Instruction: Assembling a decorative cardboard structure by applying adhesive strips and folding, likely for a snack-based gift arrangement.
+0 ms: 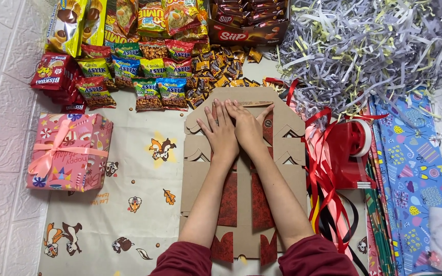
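Both hands are down flat on the cardboard box blank (243, 168), which lies unfolded in the middle of the cartoon-print cloth (129, 204). The left hand (220, 130) has its fingers stretched out and close together, palm pressing the upper part of the blank; the right hand (248, 128) lies just beside it, touching along the inner edge, fingers extended with the thumb angled out toward the right. Neither hand pinches anything, both simply press. The blank shows brown card with red patterned panels between the forearms and scalloped flaps along both sides. Dark red sleeves (185, 260) sit at the bottom edge. To the left, well apart, a pink gift box (70, 153) tied with a pink ribbon sits on the cloth. Above the blank, snack packets (129, 76) lie in rows, with small gold sweets (216, 66) next to them. Top right is a heap of shredded paper (364, 46). Just beside the blank on the right, red ribbons (323, 168) trail down, with a red tape dispenser (351, 153) on them and blue wrapping paper (415, 168) beyond.
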